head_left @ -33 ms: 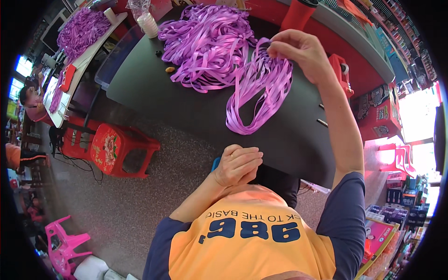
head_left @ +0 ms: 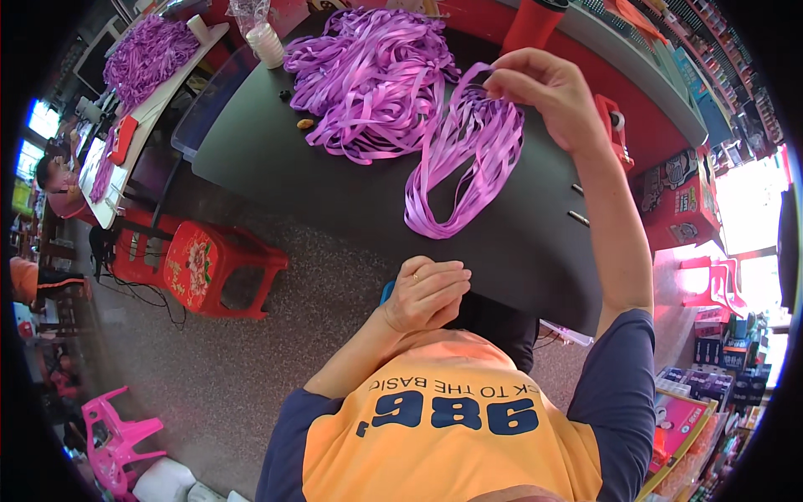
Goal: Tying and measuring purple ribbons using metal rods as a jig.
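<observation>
A looped bundle of purple ribbons lies on the dark table, stretched between its front part and my right hand. At the bundle's far end my right hand is closed, its thumb and forefinger pinching a ribbon strand that arcs away from the rest. Just left of this bundle rests a large tangled heap of the same purple ribbon. By the table's front edge, my left hand is curled with its fingers together. Its palm side is hidden, so whatever it may hold does not show.
A white roll stack and a small brown item sit at the table's far left. Behind stands a red cylinder. Two metal pieces lie at the right edge. A red stool stands left; a second ribbon heap covers another table.
My right hand has shifted slightly to the right, and the pinched strand now stands out as a wider loop at the bundle's far end. My left hand stays almost where it was.
</observation>
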Motion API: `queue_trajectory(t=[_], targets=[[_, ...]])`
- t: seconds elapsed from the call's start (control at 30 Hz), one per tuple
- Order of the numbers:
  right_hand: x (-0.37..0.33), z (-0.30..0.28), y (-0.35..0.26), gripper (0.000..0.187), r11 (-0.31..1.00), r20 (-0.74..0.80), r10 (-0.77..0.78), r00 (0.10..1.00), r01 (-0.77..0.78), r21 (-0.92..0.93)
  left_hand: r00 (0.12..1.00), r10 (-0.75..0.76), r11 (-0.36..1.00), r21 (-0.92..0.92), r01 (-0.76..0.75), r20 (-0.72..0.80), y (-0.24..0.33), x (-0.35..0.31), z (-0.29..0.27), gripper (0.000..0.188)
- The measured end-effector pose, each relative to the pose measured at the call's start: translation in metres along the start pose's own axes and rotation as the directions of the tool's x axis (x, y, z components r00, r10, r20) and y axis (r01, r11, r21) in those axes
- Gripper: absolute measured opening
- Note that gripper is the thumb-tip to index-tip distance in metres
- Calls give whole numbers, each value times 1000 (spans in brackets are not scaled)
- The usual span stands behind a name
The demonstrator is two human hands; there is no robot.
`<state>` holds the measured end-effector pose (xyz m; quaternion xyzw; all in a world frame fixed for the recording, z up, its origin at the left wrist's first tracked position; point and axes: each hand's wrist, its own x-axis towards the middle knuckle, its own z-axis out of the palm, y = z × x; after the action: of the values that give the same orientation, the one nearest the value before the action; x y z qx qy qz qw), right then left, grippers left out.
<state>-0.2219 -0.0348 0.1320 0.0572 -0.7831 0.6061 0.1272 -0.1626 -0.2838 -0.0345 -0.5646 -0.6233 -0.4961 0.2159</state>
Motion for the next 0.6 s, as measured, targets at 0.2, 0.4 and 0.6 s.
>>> queue_trajectory(t=[0.2, 0.4, 0.6], targets=[[-89, -6, -52, 19, 743, 484, -455, 747, 20, 669, 993, -100, 991, -85, 105, 61, 11, 7, -11, 21], [-212, -47, -96, 18, 859, 762, -445, 470, -18, 512, 925, -379, 897, -260, 358, -35, 24, 15, -28, 20], [-360, -112, -82, 17, 779, -410, 487, 771, -596, -194, 923, -366, 847, -370, 383, 119, 57, 46, -12, 15]])
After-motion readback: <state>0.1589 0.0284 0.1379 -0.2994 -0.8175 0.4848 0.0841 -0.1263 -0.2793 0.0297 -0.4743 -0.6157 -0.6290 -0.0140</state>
